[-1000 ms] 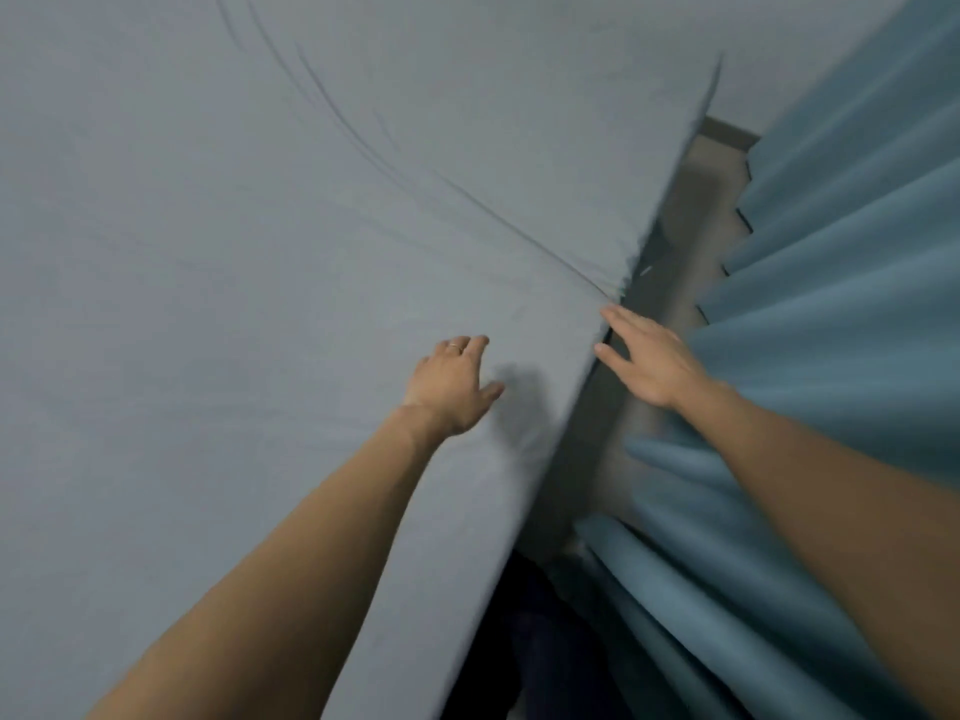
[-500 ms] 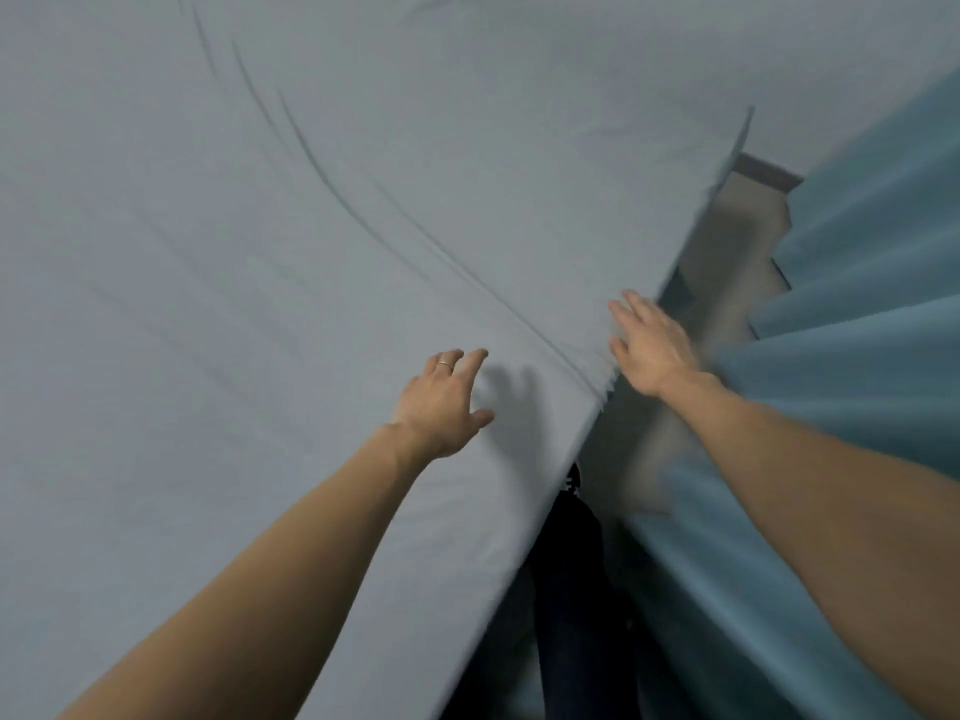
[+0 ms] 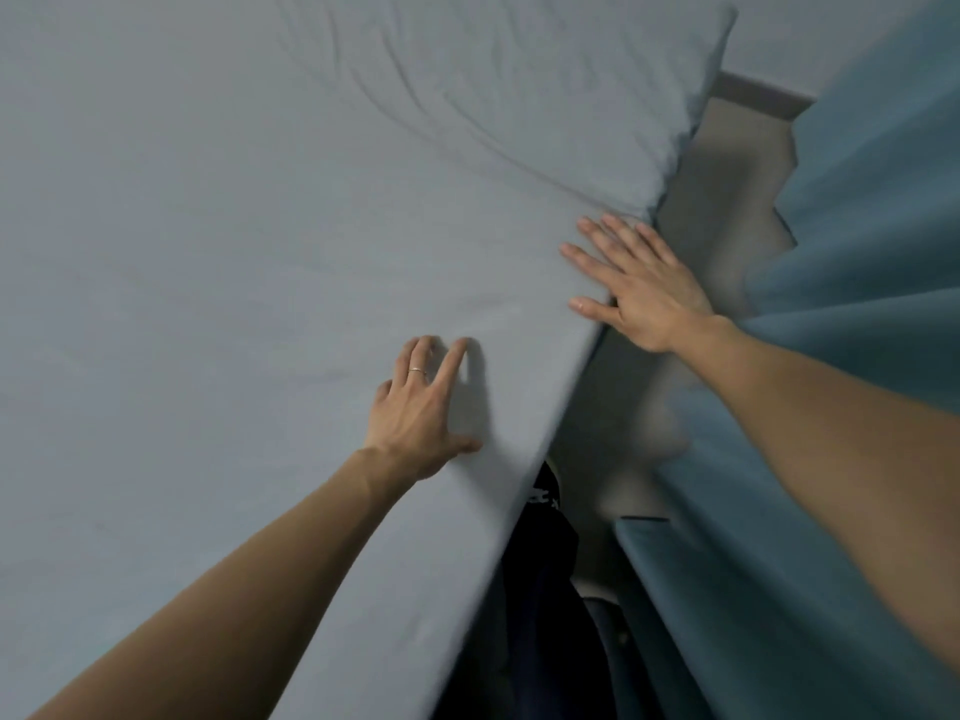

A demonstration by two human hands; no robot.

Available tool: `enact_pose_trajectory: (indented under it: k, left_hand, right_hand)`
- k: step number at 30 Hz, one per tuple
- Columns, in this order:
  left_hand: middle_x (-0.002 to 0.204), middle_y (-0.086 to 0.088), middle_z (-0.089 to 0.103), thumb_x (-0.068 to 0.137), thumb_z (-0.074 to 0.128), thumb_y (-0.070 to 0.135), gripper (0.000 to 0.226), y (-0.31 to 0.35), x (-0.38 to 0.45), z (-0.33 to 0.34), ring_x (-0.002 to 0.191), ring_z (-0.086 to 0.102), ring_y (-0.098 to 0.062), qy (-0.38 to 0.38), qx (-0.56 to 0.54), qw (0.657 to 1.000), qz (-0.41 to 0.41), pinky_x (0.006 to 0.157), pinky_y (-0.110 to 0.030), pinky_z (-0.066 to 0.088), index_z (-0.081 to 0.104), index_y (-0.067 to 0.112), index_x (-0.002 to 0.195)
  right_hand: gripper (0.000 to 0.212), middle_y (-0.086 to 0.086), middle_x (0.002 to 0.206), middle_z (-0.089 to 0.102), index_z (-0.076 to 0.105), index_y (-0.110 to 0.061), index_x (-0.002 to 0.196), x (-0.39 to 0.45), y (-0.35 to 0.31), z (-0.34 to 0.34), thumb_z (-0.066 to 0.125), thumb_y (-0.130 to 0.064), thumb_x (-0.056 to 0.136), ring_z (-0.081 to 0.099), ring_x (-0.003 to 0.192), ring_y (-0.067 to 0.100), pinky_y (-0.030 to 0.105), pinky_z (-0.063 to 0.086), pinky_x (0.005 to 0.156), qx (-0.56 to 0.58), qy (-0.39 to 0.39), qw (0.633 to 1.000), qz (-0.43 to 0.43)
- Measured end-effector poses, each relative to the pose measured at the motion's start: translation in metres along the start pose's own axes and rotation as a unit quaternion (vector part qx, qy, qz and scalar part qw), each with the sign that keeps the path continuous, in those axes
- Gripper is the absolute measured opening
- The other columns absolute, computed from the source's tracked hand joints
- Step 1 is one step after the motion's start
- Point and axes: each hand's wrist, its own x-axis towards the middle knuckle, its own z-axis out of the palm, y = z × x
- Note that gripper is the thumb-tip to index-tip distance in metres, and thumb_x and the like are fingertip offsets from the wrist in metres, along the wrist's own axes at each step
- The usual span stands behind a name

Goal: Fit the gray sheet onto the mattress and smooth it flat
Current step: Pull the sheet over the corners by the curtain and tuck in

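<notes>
My right hand [image 3: 641,288] has come in from the gap onto the bed's right edge and now lies flat, fingers straight and spread, on the gray sheet [image 3: 234,241]; my left hand [image 3: 421,407] stays pressed just nearer, fingers loosely splayed, holding nothing. The sheet covers the mattress [image 3: 550,407], smooth near me, while creases [image 3: 467,122] fan out toward the far corner. I judge the fitting done and smoothing begun, beside the blue curtain [image 3: 857,252].
</notes>
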Motion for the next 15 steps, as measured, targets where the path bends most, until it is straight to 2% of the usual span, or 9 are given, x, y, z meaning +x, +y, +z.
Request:
enact_pose_trajectory:
  k: [5,7,9,10,11,13,15]
  left_hand:
    - [0.159,-0.004,0.008,0.063,0.08,0.06,0.123,0.002,0.003,-0.006,0.148,0.0,-0.024,-0.02,0.025,0.999,-0.006,0.109,-0.042,0.034,-0.004,0.039,0.15]
    - [0.154,-0.002,0.021,0.067,0.072,0.065,0.116,0.006,0.007,-0.015,0.145,0.011,-0.023,0.006,0.033,0.999,-0.003,0.11,-0.039,0.032,-0.001,0.036,0.152]
    - [0.151,-0.001,0.03,0.074,0.063,0.068,0.104,0.011,0.021,-0.028,0.142,0.019,-0.023,0.056,0.035,0.998,0.007,0.111,-0.037,0.029,0.009,0.029,0.154]
    - [0.151,-0.002,0.031,0.076,0.061,0.067,0.098,0.013,0.032,-0.035,0.141,0.021,-0.024,0.079,0.031,0.996,0.013,0.111,-0.037,0.028,0.014,0.027,0.153]
    - [0.151,-0.003,0.032,0.078,0.06,0.065,0.093,0.017,0.049,-0.045,0.141,0.022,-0.025,0.096,0.025,0.995,0.022,0.111,-0.038,0.028,0.019,0.026,0.153]
    - [0.154,-0.005,0.029,0.081,0.059,0.062,0.088,0.025,0.084,-0.063,0.143,0.021,-0.027,0.119,0.019,0.992,0.046,0.112,-0.04,0.027,0.023,0.025,0.151]
    - [0.158,-0.007,0.024,0.082,0.06,0.062,0.088,0.037,0.122,-0.081,0.147,0.015,-0.027,0.13,0.028,0.989,0.067,0.114,-0.042,0.025,0.022,0.026,0.152]
  right_hand:
    - [0.068,-0.005,0.164,0.017,0.026,-0.033,0.154,-0.001,0.003,-0.004,0.025,-0.065,0.094,0.011,0.151,0.017,0.031,-0.001,0.12,0.016,0.028,0.999,-0.001]
    - [0.062,0.0,0.159,0.032,0.041,-0.027,0.148,-0.002,0.001,-0.006,0.035,-0.058,0.095,0.029,0.146,0.021,0.035,0.013,0.118,0.047,0.078,0.996,0.002]
    - [0.048,0.006,0.149,0.047,0.055,-0.022,0.137,0.005,0.005,-0.013,0.045,-0.046,0.096,0.048,0.131,0.027,0.04,0.03,0.108,0.071,0.168,0.983,0.002]
    - [0.043,0.007,0.145,0.05,0.057,-0.02,0.134,0.012,0.01,-0.018,0.048,-0.04,0.097,0.052,0.125,0.028,0.041,0.034,0.102,0.067,0.203,0.977,0.0]
    - [0.04,0.008,0.144,0.051,0.057,-0.019,0.133,0.025,0.02,-0.026,0.049,-0.035,0.097,0.053,0.122,0.029,0.041,0.035,0.1,0.06,0.225,0.972,0.001]
    - [0.041,0.008,0.149,0.046,0.053,-0.017,0.137,0.056,0.039,-0.045,0.048,-0.029,0.099,0.05,0.127,0.03,0.042,0.033,0.103,0.06,0.238,0.969,0.017]
    - [0.05,0.007,0.158,0.032,0.042,-0.017,0.147,0.089,0.064,-0.061,0.042,-0.034,0.1,0.035,0.142,0.028,0.043,0.023,0.114,0.082,0.186,0.978,0.053]
